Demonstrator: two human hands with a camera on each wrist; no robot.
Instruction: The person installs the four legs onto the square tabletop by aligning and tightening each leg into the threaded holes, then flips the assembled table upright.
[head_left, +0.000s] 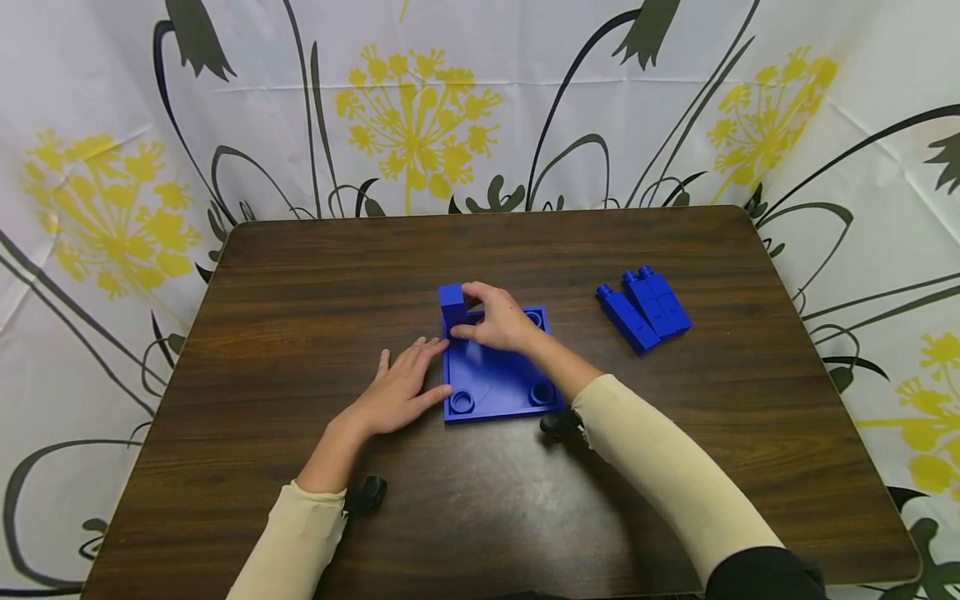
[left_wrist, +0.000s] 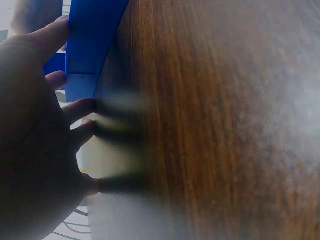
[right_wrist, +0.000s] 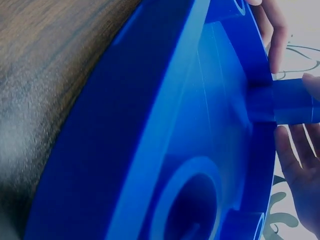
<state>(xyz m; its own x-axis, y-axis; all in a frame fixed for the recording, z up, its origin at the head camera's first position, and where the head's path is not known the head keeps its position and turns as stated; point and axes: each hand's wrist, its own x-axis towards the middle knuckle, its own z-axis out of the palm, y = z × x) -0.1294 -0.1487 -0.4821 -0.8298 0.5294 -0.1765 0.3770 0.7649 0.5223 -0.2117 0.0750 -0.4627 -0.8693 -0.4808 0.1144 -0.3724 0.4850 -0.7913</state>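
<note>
A shallow square blue plastic tray, with round sockets at its corners, lies on the table with its raised rim up. At its far left corner stands an upright blue square post. My right hand pinches this post between thumb and fingers, as the right wrist view also shows on the post. Fingers spread, my left hand rests at the tray's left side, its thumb and fingertips touching the edge. In the left wrist view, the thumb lies against the tray wall. The post's lower end is partly hidden.
Three more blue posts with round pegs on their ends lie together right of the tray. The dark wood-grain table is backed by a white curtain printed with yellow and grey flowers.
</note>
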